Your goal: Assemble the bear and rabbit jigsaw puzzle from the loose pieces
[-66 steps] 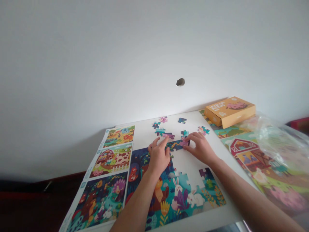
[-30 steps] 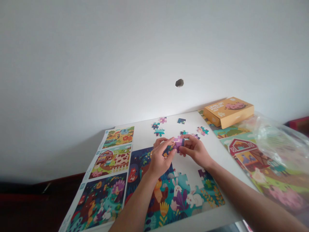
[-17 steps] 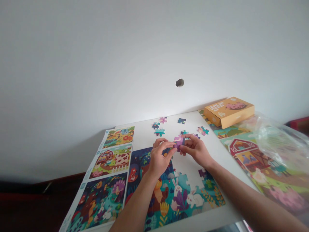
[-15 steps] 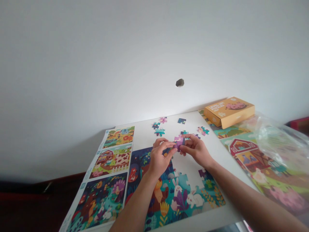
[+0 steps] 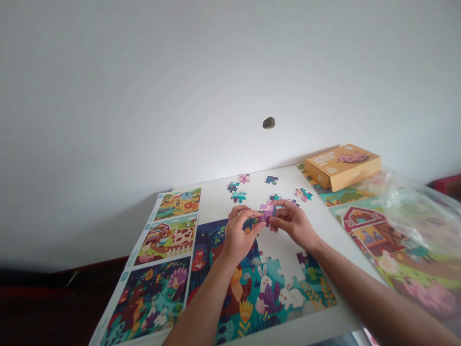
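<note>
Between my two hands, just above the table, is a purple and pink jigsaw puzzle piece point(image 5: 267, 212). The fingers of my left hand point(image 5: 240, 235) pinch its left side. On its right edge, the thumb and fingers of my right hand point(image 5: 293, 223) are closed. Whether it is one piece or joined pieces I cannot tell. Below my hands lies a partly assembled puzzle point(image 5: 277, 288) with white rabbits, plants and a dark night scene. A gap shows in its upper right, and my left forearm covers part of it.
Loose puzzle pieces point(image 5: 238, 196) lie on the white table point(image 5: 216, 202) beyond my hands. A picture sheet point(image 5: 167, 240) with three scenes is at left. At right are an orange puzzle box point(image 5: 342, 166), a clear plastic bag point(image 5: 414, 206) and a farm puzzle point(image 5: 382, 240). A wall stands behind.
</note>
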`<state>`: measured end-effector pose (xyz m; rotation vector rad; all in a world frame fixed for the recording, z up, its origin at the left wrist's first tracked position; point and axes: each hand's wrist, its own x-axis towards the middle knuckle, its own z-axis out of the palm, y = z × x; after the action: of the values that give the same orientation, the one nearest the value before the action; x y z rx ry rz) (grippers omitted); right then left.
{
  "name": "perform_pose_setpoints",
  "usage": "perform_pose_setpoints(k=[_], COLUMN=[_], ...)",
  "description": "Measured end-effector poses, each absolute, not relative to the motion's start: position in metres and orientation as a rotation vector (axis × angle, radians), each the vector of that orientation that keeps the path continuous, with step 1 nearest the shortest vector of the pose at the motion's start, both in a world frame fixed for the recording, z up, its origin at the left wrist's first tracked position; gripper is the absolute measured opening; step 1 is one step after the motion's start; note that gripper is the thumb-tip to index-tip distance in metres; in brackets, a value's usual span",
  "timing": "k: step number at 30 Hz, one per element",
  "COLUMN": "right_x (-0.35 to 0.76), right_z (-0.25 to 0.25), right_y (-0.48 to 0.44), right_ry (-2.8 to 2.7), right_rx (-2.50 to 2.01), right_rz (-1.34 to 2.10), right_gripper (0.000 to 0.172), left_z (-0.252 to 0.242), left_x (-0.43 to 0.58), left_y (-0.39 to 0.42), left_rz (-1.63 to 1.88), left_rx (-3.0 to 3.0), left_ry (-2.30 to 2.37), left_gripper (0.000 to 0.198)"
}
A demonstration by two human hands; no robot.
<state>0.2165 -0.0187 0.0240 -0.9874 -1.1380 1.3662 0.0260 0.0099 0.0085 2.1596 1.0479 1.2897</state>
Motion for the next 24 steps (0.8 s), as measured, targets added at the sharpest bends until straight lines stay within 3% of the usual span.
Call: perform_pose_setpoints(k=[24], right_x=[0.2188], right_z=[0.0257], right_y=[-0.0176], right_ry=[-1.127], right_rx=[-1.001], right_rz=[1.355], right_gripper=[0.051], left_z=[0.0106], left_x=[0.0266], left_y=[0.0100], left_rz=[1.311], left_rx=[2.257], left_ry=[1.053], left_gripper=[0.014])
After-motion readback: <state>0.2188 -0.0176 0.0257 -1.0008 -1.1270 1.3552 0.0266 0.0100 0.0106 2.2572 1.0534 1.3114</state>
